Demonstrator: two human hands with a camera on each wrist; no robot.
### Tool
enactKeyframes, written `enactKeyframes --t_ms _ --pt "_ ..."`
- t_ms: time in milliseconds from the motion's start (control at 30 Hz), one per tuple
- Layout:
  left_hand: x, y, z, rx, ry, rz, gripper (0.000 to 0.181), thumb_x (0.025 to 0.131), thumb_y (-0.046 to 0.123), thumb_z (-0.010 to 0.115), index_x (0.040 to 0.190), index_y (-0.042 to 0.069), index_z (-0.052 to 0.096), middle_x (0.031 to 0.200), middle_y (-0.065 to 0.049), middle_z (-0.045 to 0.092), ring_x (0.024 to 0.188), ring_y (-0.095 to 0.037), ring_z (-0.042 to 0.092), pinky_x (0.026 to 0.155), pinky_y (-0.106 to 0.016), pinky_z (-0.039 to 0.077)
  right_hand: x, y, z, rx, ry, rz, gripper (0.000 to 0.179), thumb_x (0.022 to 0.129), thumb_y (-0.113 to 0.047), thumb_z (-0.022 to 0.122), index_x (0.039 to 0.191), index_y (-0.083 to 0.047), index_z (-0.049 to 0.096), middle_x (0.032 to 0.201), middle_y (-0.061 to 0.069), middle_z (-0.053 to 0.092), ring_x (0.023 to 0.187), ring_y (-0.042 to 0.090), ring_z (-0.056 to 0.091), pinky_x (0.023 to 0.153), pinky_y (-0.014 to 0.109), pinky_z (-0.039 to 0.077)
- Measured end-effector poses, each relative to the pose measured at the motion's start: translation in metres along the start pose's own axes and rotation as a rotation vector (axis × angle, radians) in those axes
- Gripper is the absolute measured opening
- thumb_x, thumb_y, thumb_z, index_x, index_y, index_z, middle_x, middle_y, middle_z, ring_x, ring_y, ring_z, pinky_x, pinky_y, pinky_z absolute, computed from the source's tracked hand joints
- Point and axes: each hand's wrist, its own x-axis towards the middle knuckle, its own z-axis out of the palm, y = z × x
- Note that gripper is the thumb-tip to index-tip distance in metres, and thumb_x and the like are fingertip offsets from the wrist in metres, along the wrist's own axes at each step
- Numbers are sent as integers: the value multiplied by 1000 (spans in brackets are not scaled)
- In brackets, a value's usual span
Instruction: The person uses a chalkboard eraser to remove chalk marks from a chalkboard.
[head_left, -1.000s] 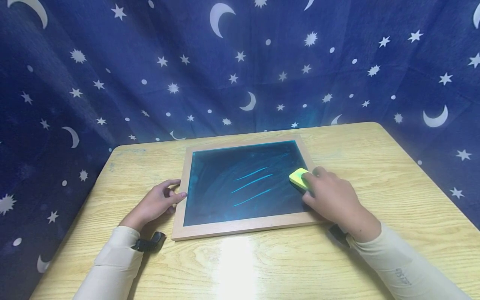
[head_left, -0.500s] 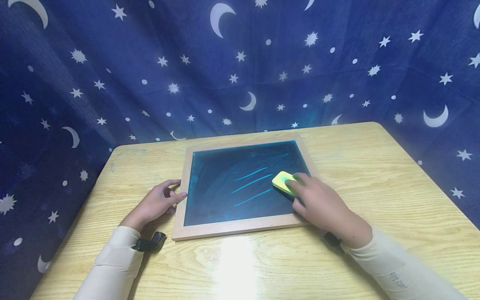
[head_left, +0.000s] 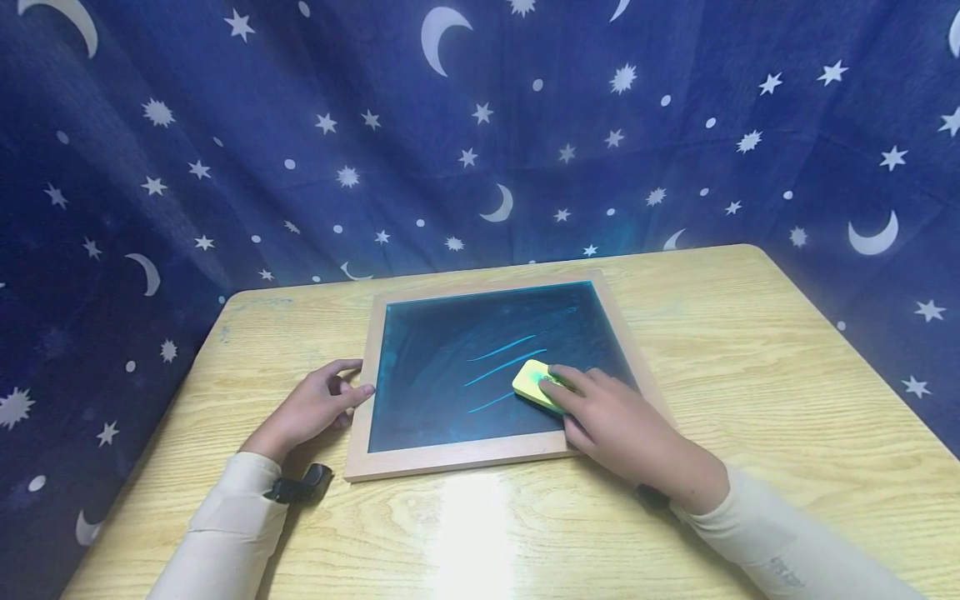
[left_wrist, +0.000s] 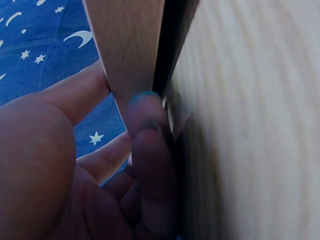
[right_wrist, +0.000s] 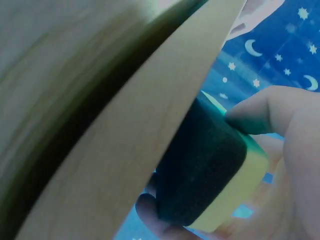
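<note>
A chalkboard (head_left: 435, 358) in a pale wooden frame lies on the table, with three slanting blue chalk lines across its middle. My left hand (head_left: 318, 404) holds the frame's left edge, thumb on top. In the left wrist view the fingertips (left_wrist: 145, 112) meet the frame's side (left_wrist: 130, 45) close to the tabletop; one tip is smudged blue. My right hand (head_left: 618, 425) grips a yellow chalkboard eraser (head_left: 531, 379) over the right end of the lowest line. Its dark felt underside (right_wrist: 205, 160) shows in the right wrist view, between thumb and fingers.
The wooden table (head_left: 750, 375) extends around the board, with faint blue chalk smudges at its far left corner. A dark blue curtain (head_left: 412, 150) with moons and stars hangs behind it. A black wrist strap (head_left: 300, 485) sits on the left sleeve.
My right hand has slid the eraser left and toward me, from the board's right side onto the end of the lowest line. The left hand and board have stayed put.
</note>
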Motion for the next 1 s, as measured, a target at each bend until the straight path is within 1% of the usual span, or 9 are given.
enactKeyframes --t_ms 167,233,367,567,767,933,1000 --pt "0 0 0 2 2 -10 78 96 41 66 152 -1 33 89 -9 61 67 -19 61 62 -32 52 -1 -11 2 -6 -4 -42 49 92 -15 58 141 -13 58 141 10 57 106 27 62 89 43 53" --pt "0 1 1 1 4 -15 78 96 42 66 152 -1 34 89 -9 61 68 -18 61 62 -32 52 -2 -16 2 -4 -1 -63 48 93 -16 60 141 -14 58 140 8 57 102 24 61 84 40 53" --pt "0 1 1 2 6 -19 78 96 42 67 152 -1 34 90 -9 61 68 -19 61 62 -32 52 -3 -24 4 10 21 -122 47 92 -17 63 139 -16 60 140 7 58 98 20 61 79 37 53" --pt "-1 2 0 -1 0 -16 79 96 43 66 153 0 33 89 -9 60 68 -18 60 63 -32 52 -5 -32 5 28 47 -190 44 92 -21 65 136 -19 62 142 6 58 95 16 62 79 33 54" --pt "-1 2 0 0 -1 -14 78 96 42 66 153 0 34 89 -9 60 67 -18 60 63 -32 51 -5 -34 6 47 60 -217 43 92 -22 67 135 -20 63 141 5 59 97 16 63 80 34 55" --pt "-1 2 1 1 1 -12 78 96 41 66 152 -1 34 89 -9 61 67 -18 60 62 -32 51 -4 -31 6 49 64 -203 43 91 -21 70 134 -20 64 139 5 60 96 16 62 76 33 54" --pt "-1 2 0 -5 0 -10 77 96 40 66 152 -1 34 89 -9 61 67 -18 60 62 -31 51 -4 -30 7 45 59 -190 44 91 -20 71 135 -20 64 140 6 59 97 17 62 77 35 55"
